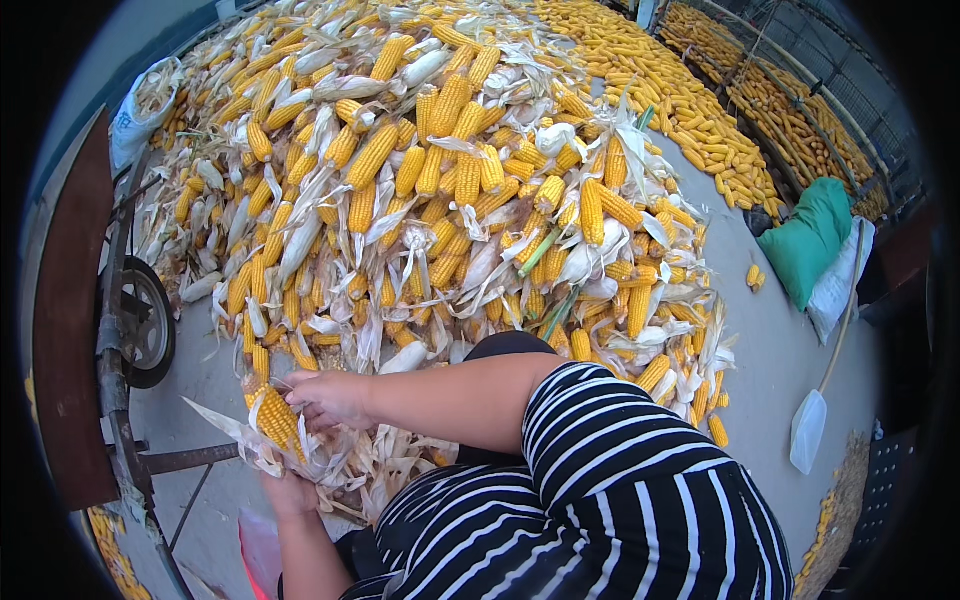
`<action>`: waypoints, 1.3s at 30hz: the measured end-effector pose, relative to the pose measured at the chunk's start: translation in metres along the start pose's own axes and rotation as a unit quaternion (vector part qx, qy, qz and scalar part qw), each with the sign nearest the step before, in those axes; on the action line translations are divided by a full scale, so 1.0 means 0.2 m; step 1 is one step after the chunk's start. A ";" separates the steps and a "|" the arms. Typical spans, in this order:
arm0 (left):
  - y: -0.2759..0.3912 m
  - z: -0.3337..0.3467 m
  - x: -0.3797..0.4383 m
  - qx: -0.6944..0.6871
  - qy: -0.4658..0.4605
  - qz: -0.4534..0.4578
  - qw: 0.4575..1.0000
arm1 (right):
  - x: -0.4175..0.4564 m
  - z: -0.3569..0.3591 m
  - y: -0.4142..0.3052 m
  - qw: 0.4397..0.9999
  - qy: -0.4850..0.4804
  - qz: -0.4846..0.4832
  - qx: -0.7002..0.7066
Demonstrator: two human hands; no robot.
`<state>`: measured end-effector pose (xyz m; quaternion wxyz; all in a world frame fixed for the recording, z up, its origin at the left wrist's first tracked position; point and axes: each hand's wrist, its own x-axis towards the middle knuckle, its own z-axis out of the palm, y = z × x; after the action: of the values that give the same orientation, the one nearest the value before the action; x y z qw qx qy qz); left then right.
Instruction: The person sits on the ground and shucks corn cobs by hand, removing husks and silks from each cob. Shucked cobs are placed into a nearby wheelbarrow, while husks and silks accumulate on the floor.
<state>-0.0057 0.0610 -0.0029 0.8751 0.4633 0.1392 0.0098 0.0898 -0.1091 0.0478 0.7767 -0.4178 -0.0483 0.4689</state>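
Note:
An ear of yellow corn (pixel 276 420) stands tilted at the lower left, its kernels bare and its pale husk (pixel 251 442) peeled back around the base. My left hand (pixel 289 491) grips it from below by the husked end. Beside the cob's upper part, my right hand (pixel 330 397) has its fingers curled in on thin pale husk strands; part of that grip is hidden. Loose dry husks (pixel 367 465) lie under both hands, close to my lap. Directly ahead rises a large heap of corn ears (pixel 450 180), some bare and some still in husk.
At left stands a metal-framed cart with a wheel (pixel 142 322); behind it is a stuffed white sack (pixel 146 105). Bare cobs (pixel 660 97) spread at back right beside a filled mesh crib (pixel 795 112). A green sack (pixel 810 232) and a white long-handled shovel (pixel 808 431) lie right.

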 end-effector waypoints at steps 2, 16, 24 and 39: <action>0.02 0.03 0.02 -0.058 0.007 -0.027 0.998 | 0.07 -0.08 0.09 0.999 -0.025 -0.022 -0.028; 0.03 0.28 -0.02 -0.035 0.118 0.058 0.991 | -0.01 -0.11 0.12 0.973 0.174 -0.115 -0.095; -0.02 0.03 0.03 -0.072 0.086 0.029 0.993 | -0.07 -0.09 -0.14 0.962 0.175 -0.203 -0.055; 0.06 0.16 -0.11 0.046 -0.018 0.005 0.999 | 0.01 0.03 0.03 0.903 0.044 -0.229 -0.362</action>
<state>-0.0176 0.0388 0.0279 0.8549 0.5044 0.1217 -0.0002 0.0840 -0.1025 0.0474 0.6594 -0.6677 -0.2748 0.2095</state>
